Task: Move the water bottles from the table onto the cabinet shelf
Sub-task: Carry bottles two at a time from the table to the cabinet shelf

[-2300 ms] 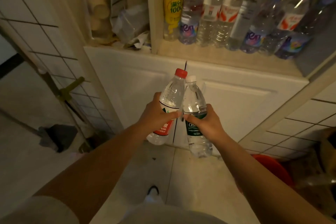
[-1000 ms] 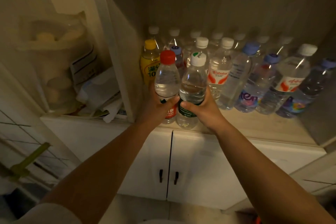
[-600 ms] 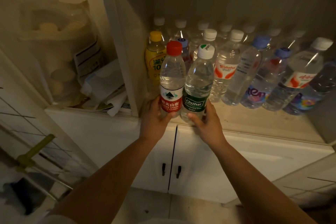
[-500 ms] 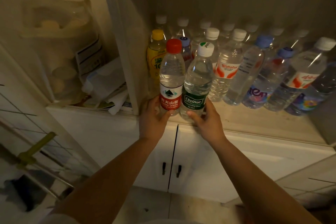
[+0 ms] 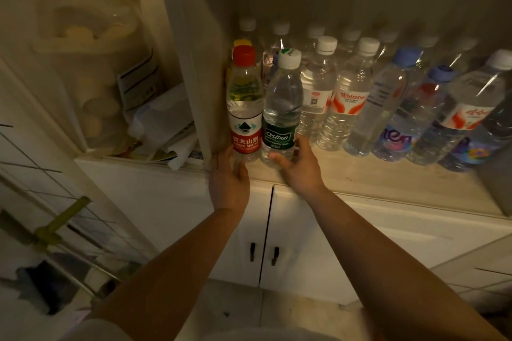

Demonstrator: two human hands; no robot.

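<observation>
Both my forearms run up from the bottom of the frame to the middle. My left hand [image 5: 229,178] is loosely cupped around the base of the red-capped bottle [image 5: 244,108], fingers touching its lower wall but not clenched. My right hand [image 5: 297,167] is curled around the foot of the green-label bottle [image 5: 281,116], thumb in front, fingers on its right side. Both bottles stand upright on the front edge of the cabinet shelf [image 5: 360,174], touching each other, the red-capped one just beside the divider panel [image 5: 199,77] at centre left. Below the shelf, two white doors [image 5: 318,243] are shut. Behind, toward the upper right, rows of other bottles [image 5: 349,97] fill the shelf; a yellow-capped bottle [image 5: 241,43] shows directly behind the red cap. In the upper left compartment sits a clear bag [image 5: 91,69] and loose papers [image 5: 163,130].
</observation>
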